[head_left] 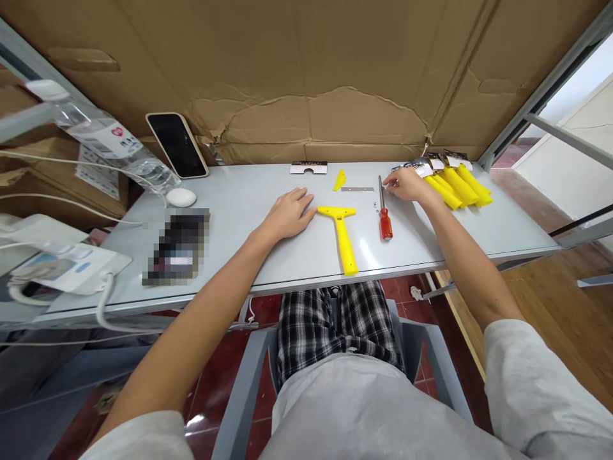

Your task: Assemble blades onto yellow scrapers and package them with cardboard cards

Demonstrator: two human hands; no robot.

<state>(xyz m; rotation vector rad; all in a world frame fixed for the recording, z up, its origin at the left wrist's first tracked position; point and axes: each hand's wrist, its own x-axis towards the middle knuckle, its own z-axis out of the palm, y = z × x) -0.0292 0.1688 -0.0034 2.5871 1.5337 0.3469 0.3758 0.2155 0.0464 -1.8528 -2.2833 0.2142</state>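
Observation:
My left hand (288,214) lies palm down on the grey table, its fingers spread and holding nothing. Just right of its fingertips is a yellow T-shaped scraper handle (343,241). My right hand (405,185) rests on the table with loosely bent fingers. Its fingertips are beside the metal shaft of a screwdriver with a red handle (385,227); I see nothing held in them. Between the hands lie a small yellow plastic piece (340,180), a thin metal blade (357,189) and some tiny screws (375,205).
Several packaged yellow scrapers (460,186) lie at the right rear. A black-and-white card (308,168) is by the cardboard backing (311,76). On the left are a water bottle (115,140), a leaning phone (177,145), a white mouse (181,197), a blurred dark item (177,248) and a power strip with cables (71,265).

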